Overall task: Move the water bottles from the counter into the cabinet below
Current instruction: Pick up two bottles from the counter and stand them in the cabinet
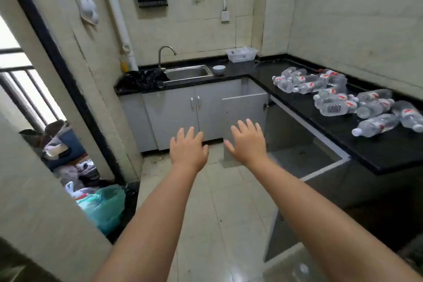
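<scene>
Water bottles (343, 101), clear plastic with white caps and red-and-white labels, lie on their sides in a loose heap on the right-hand run of the black counter (389, 155); none is yet in the cabinet below. Nearest the camera, both forearms reach forward over the tiled floor (206, 213). The left hand (188, 146) and the right hand (248, 139) are held palm-down, fingers spread and straight, grasping nothing and touching nothing. Just beyond the right hand, a white cabinet door (245, 112) stands swung open at the corner, and the dark cabinet opening (297, 144) under the counter is exposed. Farther back are the closed double doors (194, 117) under the sink (187, 73), a black bag (144, 80) beside the basin, a small white bowl (219, 69) and a white basket (242, 54) against the wall.

The step in hand appears to be the approach for a first pick. It is likely best done by turning right toward the nearest bottles at the counter's front edge and gripping one around its middle rather than at the cap. Lying bottles may roll when neighbours are lifted, so taking from the outside of the heap seems safer. The open door sits near the reach path and calls for care when stooping.
</scene>
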`<state>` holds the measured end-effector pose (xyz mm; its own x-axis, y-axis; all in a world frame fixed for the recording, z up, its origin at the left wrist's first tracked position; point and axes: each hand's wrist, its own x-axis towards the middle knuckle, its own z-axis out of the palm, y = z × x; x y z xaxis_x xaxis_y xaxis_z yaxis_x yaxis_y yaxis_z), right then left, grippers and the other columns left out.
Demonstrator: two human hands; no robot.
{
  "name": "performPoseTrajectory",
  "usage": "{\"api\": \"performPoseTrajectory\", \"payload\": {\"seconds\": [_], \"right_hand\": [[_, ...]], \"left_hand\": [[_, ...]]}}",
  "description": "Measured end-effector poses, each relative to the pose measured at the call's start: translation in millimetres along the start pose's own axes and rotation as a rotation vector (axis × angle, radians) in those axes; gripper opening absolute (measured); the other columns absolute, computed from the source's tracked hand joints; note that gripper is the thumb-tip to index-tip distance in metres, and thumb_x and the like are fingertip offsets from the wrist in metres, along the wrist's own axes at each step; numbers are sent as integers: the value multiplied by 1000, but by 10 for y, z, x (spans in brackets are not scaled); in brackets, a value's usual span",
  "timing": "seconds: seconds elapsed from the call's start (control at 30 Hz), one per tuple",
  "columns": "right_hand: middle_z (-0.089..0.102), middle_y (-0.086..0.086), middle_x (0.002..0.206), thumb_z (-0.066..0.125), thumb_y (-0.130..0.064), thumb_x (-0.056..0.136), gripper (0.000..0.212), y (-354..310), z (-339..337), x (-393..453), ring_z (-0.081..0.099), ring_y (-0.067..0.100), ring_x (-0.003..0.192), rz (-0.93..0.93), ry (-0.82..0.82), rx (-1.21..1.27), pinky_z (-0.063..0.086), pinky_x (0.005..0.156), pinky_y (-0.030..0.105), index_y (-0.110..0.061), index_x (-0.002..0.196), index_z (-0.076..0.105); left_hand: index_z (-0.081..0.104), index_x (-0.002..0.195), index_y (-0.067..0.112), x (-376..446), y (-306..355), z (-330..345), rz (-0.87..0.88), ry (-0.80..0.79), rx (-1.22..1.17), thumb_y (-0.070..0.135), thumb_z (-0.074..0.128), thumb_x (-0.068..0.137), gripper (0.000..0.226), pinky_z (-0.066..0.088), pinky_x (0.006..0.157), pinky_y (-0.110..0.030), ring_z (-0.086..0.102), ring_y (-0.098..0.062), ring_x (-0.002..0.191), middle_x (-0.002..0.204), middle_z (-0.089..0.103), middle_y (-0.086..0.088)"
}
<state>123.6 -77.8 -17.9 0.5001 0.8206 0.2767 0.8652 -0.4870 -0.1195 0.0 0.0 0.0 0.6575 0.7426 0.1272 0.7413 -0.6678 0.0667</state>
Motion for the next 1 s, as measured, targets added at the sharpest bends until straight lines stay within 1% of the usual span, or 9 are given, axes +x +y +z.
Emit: {"api": "performPoseTrajectory", "payload": {"seconds": [0.13, 0.43, 0.5, 0.57, 0.63, 0.73, 0.8, 0.87, 1.0], "right_hand": [[30, 16, 153, 43, -34, 96, 53, 294, 383, 785, 18, 31, 144, 28, -55, 50, 13, 119, 44, -4, 140, 36], [37, 19, 148, 47, -30, 95, 50, 1007, 757, 2575, 24, 35, 142, 141, -19, 2, 17, 118, 44, -1, 136, 43], [49, 26, 138, 59, -25, 89, 48, 1155, 901, 2903, 36, 41, 136, 171, 23, 14, 26, 114, 50, 4, 127, 53], [68, 29, 110, 80, -21, 69, 44, 1316, 998, 3231, 59, 46, 112, 235, 44, -3, 46, 95, 57, 6, 102, 68], [74, 24, 90, 88, -22, 54, 43, 1543, 1096, 3493, 69, 42, 94, 321, 57, -36, 55, 79, 54, 3, 84, 73], [63, 23, 121, 68, -24, 81, 40, 1907, 1097, 3705, 51, 40, 124, 514, 85, -22, 40, 103, 49, 3, 111, 64], [53, 17, 136, 54, -28, 91, 43, 2177, 1080, 3723, 36, 34, 136, 652, 83, -69, 28, 112, 46, -2, 126, 54], [53, 17, 135, 52, -28, 92, 44, 2452, 1095, 3683, 37, 34, 135, 774, 99, -96, 28, 111, 44, -3, 127, 53], [60, 19, 124, 57, -27, 89, 40, 2976, 1126, 3456, 50, 35, 120, 1003, 113, -148, 40, 100, 43, -1, 118, 60]], "left_hand": [[27, 146, 22, 895, -3, 250, -13, -45, 18, 37, 34, 99, 49, 18, 119, -43, 12, -27, 148, 159, 17, -2], [22, 147, 22, 2849, 61, 434, 74, -94, 59, 37, 30, 100, 50, 12, 121, -44, 6, -26, 149, 160, 13, -2], [23, 147, 23, 3272, 68, 546, 101, -99, 51, 37, 30, 100, 49, 13, 121, -44, 6, -26, 149, 160, 14, -2], [24, 147, 23, 3733, 118, 624, 144, -92, 38, 37, 31, 100, 49, 13, 121, -44, 7, -25, 149, 160, 14, -2], [26, 146, 23, 4193, 209, 669, 208, -77, 17, 37, 32, 100, 49, 13, 121, -44, 7, -25, 149, 160, 15, -2], [28, 146, 22, 4854, 475, 718, 362, -82, 10, 36, 33, 100, 48, 14, 120, -44, 8, -26, 149, 160, 16, -2], [28, 146, 22, 5201, 725, 783, 466, -93, 6, 36, 33, 100, 48, 14, 120, -44, 7, -26, 149, 160, 15, -2], [29, 145, 22, 5495, 1035, 883, 561, -91, -39, 35, 34, 99, 48, 14, 120, -43, 7, -25, 149, 160, 15, -1], [32, 144, 23, 5797, 1765, 1155, 766, -133, -97, 35, 37, 98, 48, 16, 119, -41, 8, -24, 149, 160, 16, 0]]}}
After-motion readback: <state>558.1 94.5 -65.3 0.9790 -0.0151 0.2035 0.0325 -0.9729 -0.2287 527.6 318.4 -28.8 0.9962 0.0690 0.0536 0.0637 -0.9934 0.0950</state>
